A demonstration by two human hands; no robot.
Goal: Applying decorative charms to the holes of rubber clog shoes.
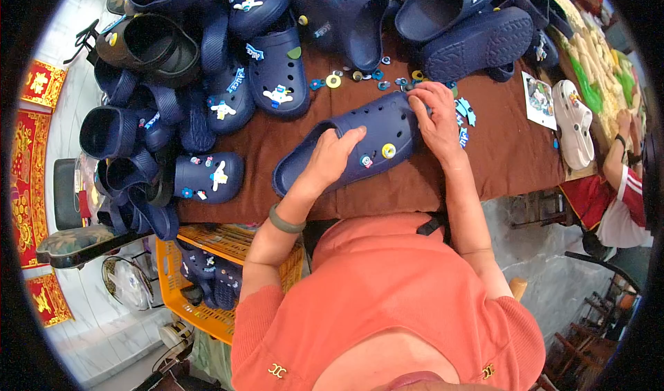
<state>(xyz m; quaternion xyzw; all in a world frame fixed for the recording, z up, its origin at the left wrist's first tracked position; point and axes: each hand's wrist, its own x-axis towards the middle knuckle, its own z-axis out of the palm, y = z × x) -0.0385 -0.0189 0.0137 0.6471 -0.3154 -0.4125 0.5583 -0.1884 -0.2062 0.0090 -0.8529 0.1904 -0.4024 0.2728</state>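
On brown cloth (515, 159), left hand (328, 159) clasping navy clog (379, 129), right hand (440, 126) curled at toe

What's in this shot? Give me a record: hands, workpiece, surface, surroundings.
left_hand: left hand gripping the navy clog near its foot opening
right_hand: right hand at the toe end, fingertips by the clog; grip unclear
workpiece: toe to the right, two charms visible on its near side
surface: brown cloth
beyond_clog: loose small charms, piled navy clogs
right_side: picture card, white clog, another person's hand
below_left: yellow-orange crate holding navy clogs
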